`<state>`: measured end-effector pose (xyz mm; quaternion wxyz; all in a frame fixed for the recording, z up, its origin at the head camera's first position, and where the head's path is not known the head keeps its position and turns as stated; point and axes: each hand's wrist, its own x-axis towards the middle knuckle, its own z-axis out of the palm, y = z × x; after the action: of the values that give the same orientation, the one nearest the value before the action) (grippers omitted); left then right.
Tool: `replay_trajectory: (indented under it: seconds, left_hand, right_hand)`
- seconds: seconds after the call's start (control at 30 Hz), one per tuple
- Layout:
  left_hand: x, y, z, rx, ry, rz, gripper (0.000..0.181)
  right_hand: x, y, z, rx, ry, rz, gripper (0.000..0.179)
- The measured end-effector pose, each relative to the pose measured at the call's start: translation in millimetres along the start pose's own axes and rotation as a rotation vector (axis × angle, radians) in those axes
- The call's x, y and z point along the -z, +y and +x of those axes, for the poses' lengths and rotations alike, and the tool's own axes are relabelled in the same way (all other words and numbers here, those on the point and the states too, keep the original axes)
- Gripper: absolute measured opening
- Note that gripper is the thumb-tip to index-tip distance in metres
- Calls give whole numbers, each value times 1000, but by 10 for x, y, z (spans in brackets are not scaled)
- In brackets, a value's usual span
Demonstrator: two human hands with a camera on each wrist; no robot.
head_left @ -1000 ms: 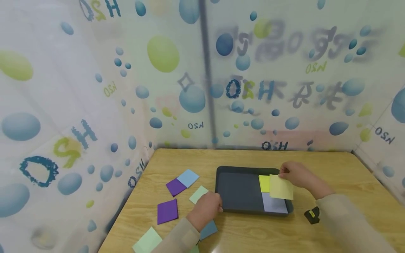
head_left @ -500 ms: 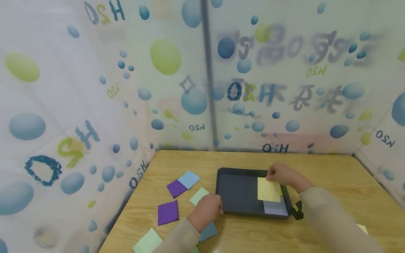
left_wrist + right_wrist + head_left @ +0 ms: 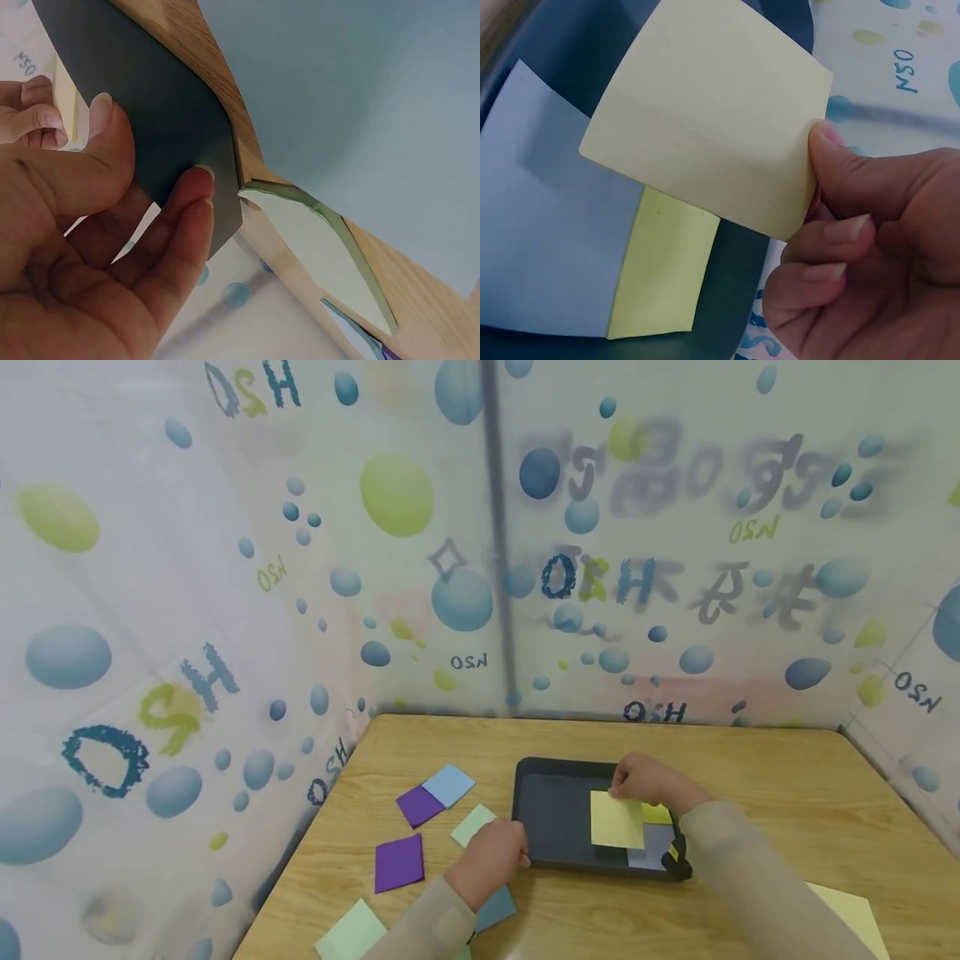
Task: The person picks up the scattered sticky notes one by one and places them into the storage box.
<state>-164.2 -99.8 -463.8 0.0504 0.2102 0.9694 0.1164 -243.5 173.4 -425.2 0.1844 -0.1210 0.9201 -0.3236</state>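
My right hand pinches a pale yellow sticky note by its edge, thumb on one side, above the dark grey tray. The right wrist view shows that note tilted over the tray. Under it in the tray lie a lavender-blue sticky note and a bright yellow one, side by side. My left hand grips the tray's near left corner; in the left wrist view the thumb and fingers lie on either side of the tray wall.
Left of the tray lie purple notes, a light blue note, pale green notes and a grey-blue note. Another pale yellow note is partly behind the right sleeve. A patterned curtain stands beyond the wooden table.
My right hand has moved left over the tray with the pale yellow note, uncovering part of the bright yellow one. A pale yellow note has come into view by the right sleeve. My left hand stays put.
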Motion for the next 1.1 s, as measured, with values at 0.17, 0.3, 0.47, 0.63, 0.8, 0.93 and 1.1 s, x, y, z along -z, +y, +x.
replay_trajectory:
  seconds: [0.17,0.3,0.47,0.63,0.8,0.93,1.1]
  left_hand:
    - [9,-2,0,4,5,6,6]
    - [41,6,-9,13,2,12,8]
    - [45,10,-2,23,-8,11,8]
    - [39,5,6,27,-18,1,6]
    - [28,-7,6,24,-20,2,7]
    - [26,-5,0,15,-12,10,7]
    - [18,4,-10,-4,10,32,4]
  right_hand:
    - [-101,-14,53,-5,-16,3,13]
    - [-159,-49,94,-17,-34,6,14]
    - [-204,-95,113,-59,-90,34,16]
    - [-226,-103,127,-72,-141,65,17]
    - [-272,-98,141,-97,-164,64,14]
    - [-309,-99,138,-116,-170,55,11]
    - [-333,-104,145,-118,-176,60,13]
